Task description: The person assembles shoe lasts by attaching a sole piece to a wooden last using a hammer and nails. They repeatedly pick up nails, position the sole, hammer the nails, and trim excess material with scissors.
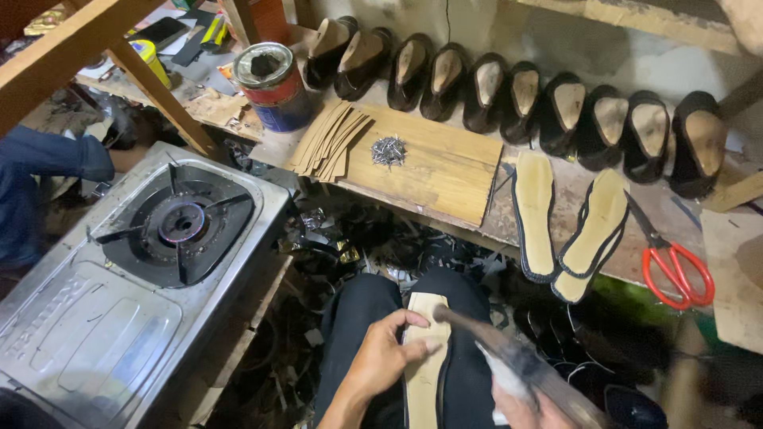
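Left hand (381, 353): fingers closed in a pinch on the pale tan flat shoe insole (423, 361), which rests on the black shoe form in the person's lap. Right hand (520, 409): fingers wrapped around a motion-blurred grey metal hammer (509, 353), head touching the insole's upper edge. Small pile of steel nails (389, 151) lies on the wooden surface (445, 171).
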